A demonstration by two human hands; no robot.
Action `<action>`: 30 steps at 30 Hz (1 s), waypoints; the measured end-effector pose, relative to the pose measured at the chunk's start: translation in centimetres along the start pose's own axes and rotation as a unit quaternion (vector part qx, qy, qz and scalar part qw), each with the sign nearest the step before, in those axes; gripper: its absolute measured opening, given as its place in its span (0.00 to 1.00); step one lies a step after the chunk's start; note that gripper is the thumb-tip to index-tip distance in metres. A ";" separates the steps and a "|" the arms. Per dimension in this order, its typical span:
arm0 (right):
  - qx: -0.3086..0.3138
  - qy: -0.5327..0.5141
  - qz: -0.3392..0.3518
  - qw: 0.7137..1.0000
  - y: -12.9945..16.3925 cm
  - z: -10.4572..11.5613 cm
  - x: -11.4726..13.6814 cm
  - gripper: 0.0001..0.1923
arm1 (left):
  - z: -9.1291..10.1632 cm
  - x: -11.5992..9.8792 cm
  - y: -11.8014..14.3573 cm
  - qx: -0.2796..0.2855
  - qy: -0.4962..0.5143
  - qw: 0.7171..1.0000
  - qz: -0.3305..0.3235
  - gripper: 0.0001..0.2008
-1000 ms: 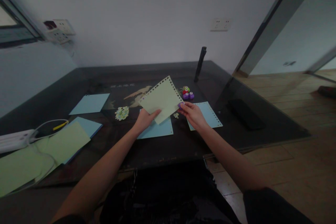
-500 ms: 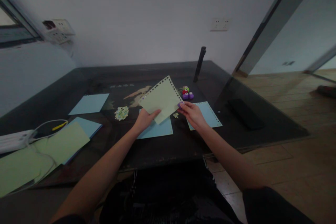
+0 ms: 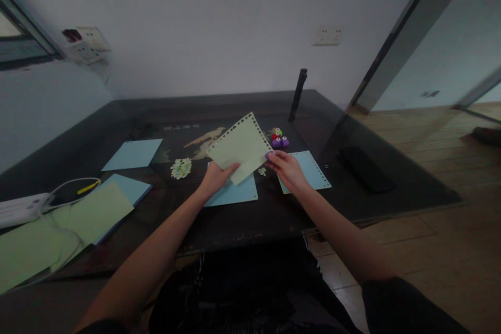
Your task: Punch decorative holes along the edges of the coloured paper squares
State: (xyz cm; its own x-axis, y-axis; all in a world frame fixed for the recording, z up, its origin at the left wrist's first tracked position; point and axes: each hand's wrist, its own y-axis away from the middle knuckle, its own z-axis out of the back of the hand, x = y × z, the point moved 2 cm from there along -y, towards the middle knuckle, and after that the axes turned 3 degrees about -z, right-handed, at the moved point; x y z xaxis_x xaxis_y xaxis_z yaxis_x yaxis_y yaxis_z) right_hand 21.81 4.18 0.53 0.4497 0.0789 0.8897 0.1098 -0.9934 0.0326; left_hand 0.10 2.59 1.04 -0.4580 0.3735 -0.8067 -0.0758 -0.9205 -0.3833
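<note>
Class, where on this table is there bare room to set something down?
Bare: between the middle blue sheet and the near edge of the table; also between the back-left blue sheet and the wall. Crowded: around the left hand and right hand, with the green sheet, punches and scraps; and near left, where papers and a white box lie.

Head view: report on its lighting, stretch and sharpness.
Head view, lighting: dim and greyish, the wall much brighter than the dark table; head view, stretch: wide-angle distortion, strongest toward the frame edges; head view, sharpness: soft overall, the holes along the green sheet discernible, but fine detail on the purple piece at the right hand lost.
</note>
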 end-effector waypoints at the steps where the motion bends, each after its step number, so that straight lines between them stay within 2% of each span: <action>1: 0.000 -0.001 -0.002 1.000 0.0 0.0 0.0 0.15 | 0.0 0.0 0.0 -0.002 -0.002 1.000 -0.001 0.20; 12: -0.019 -0.030 -0.004 0.999 0.1 0.0 0.1 0.15 | -0.2 -0.1 0.0 0.003 -0.013 1.000 -0.014 0.19; 22: -0.005 0.007 0.019 1.000 -0.1 0.0 0.5 0.14 | -0.3 -0.5 0.3 -0.013 -0.016 1.000 -0.018 0.17; 30: -0.006 0.017 0.012 1.000 -0.4 0.3 0.3 0.15 | -0.3 -1.2 0.5 -0.014 -0.013 1.000 -0.021 0.18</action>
State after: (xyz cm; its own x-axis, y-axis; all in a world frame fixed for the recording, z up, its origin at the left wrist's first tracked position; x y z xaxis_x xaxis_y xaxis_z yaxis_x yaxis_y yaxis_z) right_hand 22.20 4.63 0.63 0.4215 0.0532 0.9052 0.0887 -0.9959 0.0172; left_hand 0.86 1.67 1.70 -0.4780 0.4079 -0.7779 -0.0700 -0.9005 -0.4292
